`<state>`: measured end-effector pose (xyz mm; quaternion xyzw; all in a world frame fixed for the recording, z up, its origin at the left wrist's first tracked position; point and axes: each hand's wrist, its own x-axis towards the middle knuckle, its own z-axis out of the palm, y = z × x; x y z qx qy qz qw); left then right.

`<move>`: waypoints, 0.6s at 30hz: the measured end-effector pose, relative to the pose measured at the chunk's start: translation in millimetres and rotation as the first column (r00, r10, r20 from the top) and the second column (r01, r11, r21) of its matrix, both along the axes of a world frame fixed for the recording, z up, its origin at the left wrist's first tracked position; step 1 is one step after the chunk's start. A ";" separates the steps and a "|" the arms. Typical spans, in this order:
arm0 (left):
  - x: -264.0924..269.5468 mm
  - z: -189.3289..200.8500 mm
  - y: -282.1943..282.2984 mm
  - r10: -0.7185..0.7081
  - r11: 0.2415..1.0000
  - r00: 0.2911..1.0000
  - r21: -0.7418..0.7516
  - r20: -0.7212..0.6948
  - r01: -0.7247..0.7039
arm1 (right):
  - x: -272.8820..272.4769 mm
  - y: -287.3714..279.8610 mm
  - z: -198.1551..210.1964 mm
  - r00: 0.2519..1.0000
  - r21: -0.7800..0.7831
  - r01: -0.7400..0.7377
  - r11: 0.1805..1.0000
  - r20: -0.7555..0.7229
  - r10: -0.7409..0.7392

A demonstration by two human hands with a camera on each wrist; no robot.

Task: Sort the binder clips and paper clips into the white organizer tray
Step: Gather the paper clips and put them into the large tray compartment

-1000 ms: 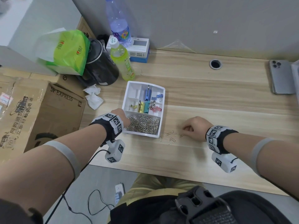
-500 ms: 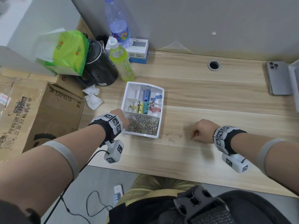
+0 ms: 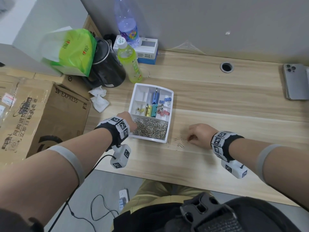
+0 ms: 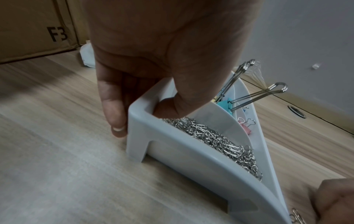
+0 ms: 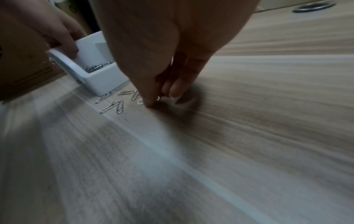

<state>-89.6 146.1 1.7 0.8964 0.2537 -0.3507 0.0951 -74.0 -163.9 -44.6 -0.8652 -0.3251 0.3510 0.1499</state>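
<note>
The white organizer tray (image 3: 149,139) sits on the wooden desk; its near compartment is full of silver paper clips (image 3: 150,128), and coloured binder clips (image 3: 151,109) fill the compartments behind. My left hand (image 3: 129,120) grips the tray's near-left corner, thumb (image 4: 168,109) inside on the paper clip pile (image 4: 216,139), fingers (image 4: 114,118) outside the tray wall (image 4: 172,145). Just right of the tray lie several loose paper clips (image 3: 178,142). My right hand (image 3: 189,139) is curled beside them, fingertips (image 5: 172,92) and thumb pinching one paper clip (image 5: 158,98) against the desk.
A green drink bottle (image 3: 129,61), black kettle (image 3: 107,67), clear water bottle (image 3: 127,25) and small box (image 3: 148,49) stand behind the tray. Crumpled tissues (image 3: 98,99) lie at its left. A cardboard box (image 3: 33,114) borders the desk's left. A phone (image 3: 296,81) lies far right.
My right hand slid a little right along the desk, then came back left to the loose paper clips. The left hand has stayed on the tray corner.
</note>
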 end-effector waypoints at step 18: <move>-0.4 -0.5 0.6 0.004 1.000 1.000 0.008 0.002 -0.004 | -14.2 25.5 -2.2 0.994 0.014 0.108 0.994 0.012 -0.108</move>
